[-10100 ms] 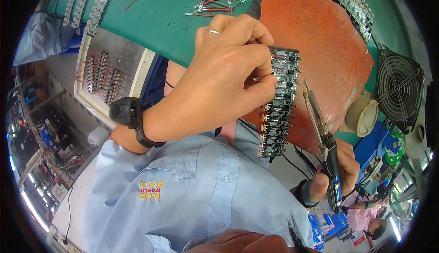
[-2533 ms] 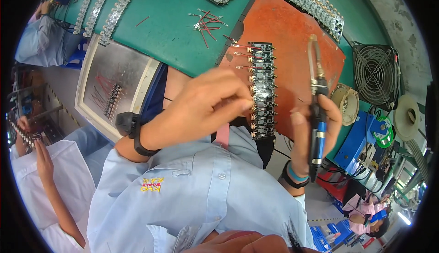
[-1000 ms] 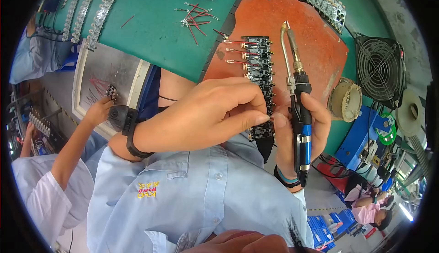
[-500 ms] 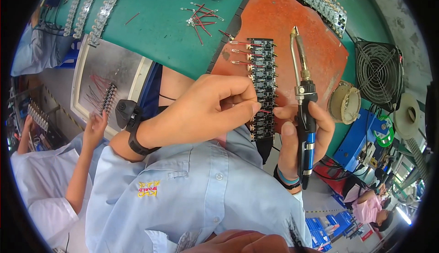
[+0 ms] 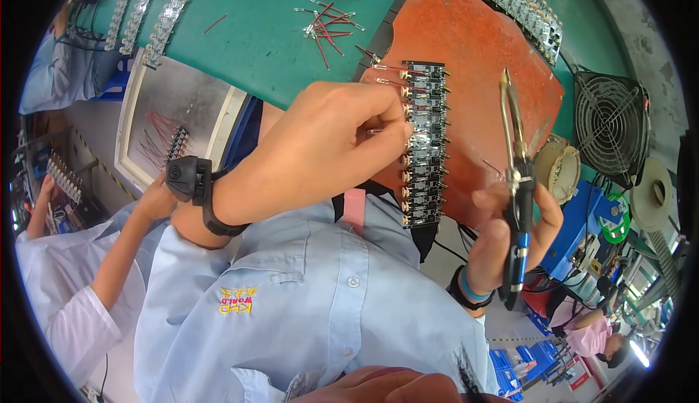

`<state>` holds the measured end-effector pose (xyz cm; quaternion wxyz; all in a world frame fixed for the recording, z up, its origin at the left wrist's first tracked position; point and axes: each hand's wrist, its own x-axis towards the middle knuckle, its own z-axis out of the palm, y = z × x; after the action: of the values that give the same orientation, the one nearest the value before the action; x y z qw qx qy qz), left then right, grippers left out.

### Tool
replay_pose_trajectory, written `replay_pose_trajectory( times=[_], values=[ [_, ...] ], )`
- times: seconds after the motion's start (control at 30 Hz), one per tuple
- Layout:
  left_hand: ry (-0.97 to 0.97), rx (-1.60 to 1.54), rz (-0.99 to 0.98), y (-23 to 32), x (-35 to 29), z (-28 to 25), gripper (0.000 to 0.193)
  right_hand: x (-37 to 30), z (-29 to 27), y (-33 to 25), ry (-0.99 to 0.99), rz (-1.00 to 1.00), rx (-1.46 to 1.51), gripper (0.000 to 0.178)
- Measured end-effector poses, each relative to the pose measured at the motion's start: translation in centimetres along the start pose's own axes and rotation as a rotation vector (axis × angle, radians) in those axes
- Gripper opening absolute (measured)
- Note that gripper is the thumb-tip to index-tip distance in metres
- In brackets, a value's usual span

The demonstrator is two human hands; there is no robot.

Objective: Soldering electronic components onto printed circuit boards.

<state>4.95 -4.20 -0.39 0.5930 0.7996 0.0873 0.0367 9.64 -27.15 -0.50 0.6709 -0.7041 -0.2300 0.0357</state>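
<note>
My left hand [image 5: 338, 137] is closed in a pinch at the left edge of a long black circuit board strip [image 5: 426, 159]. A small wire end [image 5: 373, 131] shows in the gap behind its fingers; most of the wire is hidden. Two red wires [image 5: 392, 68] stick out leftward from the strip's far end. To the right of the strip, my right hand [image 5: 488, 239] is wrapped round a soldering iron [image 5: 518, 217] with a black and blue handle, its metal tip pointing away from me. A thin red strand [image 5: 493, 164] shows by the right fingers.
The strip lies on a worn orange board [image 5: 473, 39] over a green table [image 5: 255, 46]. Loose red wires [image 5: 331, 24] lie in a pile beyond my left hand. More circuit strips [image 5: 510, 6] stand at the back. A black fan [image 5: 611, 123] and round pot [image 5: 557, 163] are right; a co-worker sits left.
My right hand has moved right with the soldering iron, away from the strip. My left hand has shifted slightly farther up along the strip, still pinching.
</note>
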Motion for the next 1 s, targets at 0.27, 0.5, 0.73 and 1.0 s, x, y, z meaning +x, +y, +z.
replay_pose_trajectory(
  times=[0.27, 0.5, 0.73, 1.0],
  values=[
    [0.028, 0.311, 0.094, -0.2, 0.9, 0.8, 0.019, -0.5, -3.4, 1.9, 0.047, -0.299, -0.154, 0.062],
    [0.002, 0.407, 0.067, -0.1, 1.0, 0.8, 0.018, -0.9, -4.1, 1.3, -0.073, -0.253, -0.201, 0.056],
    [-0.034, 0.456, 0.090, 0.0, 1.4, 0.5, 0.017, -0.5, -3.9, 1.2, -0.184, -0.247, -0.178, 0.048],
    [-0.025, 0.450, 0.100, -0.2, 1.3, 0.6, 0.016, -0.3, -3.3, 1.2, -0.251, -0.246, -0.226, 0.047]
  ],
)
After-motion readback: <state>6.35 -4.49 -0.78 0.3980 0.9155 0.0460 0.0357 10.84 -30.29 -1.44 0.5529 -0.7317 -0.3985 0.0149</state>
